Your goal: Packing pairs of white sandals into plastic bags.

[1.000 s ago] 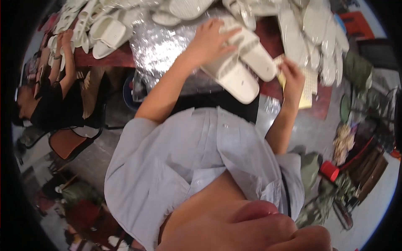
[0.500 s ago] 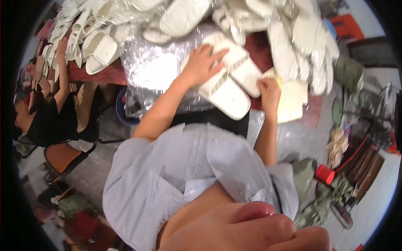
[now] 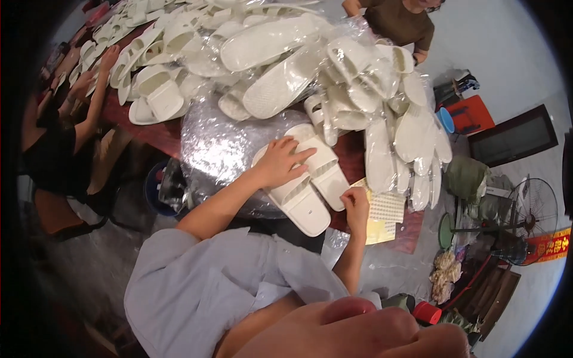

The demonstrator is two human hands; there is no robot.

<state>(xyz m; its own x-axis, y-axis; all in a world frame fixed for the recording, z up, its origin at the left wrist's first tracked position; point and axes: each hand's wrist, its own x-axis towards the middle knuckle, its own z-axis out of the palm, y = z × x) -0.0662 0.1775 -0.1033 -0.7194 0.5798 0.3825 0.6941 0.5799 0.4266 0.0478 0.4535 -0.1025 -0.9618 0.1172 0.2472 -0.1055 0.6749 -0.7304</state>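
A pair of white slide slippers lies side by side at the near edge of the table. My left hand (image 3: 282,162) rests across their straps with its fingers spread. The nearer slipper (image 3: 307,216) carries a small dark mark on its insole; the other slipper (image 3: 330,184) lies just beyond it. Beside that slipper's end, my right hand (image 3: 356,206) has its thumb and fingertips pinched together. Whatever the pinch holds, if anything, is too small to make out. Just right of this hand is a yellowish sheet (image 3: 385,209) with rows of small printed labels.
Clear plastic bags (image 3: 218,140) lie left of the slippers. A heap of bagged white slippers (image 3: 277,83) covers the far side of the dark red table (image 3: 412,235). One co-worker (image 3: 397,24) is across the table, another (image 3: 65,143) at left. A fan (image 3: 533,206) stands right.
The view has tilted up, bringing the far co-worker and fan into sight. My left hand stays on the slippers; my right hand remains pinched between the slipper and the label sheet.
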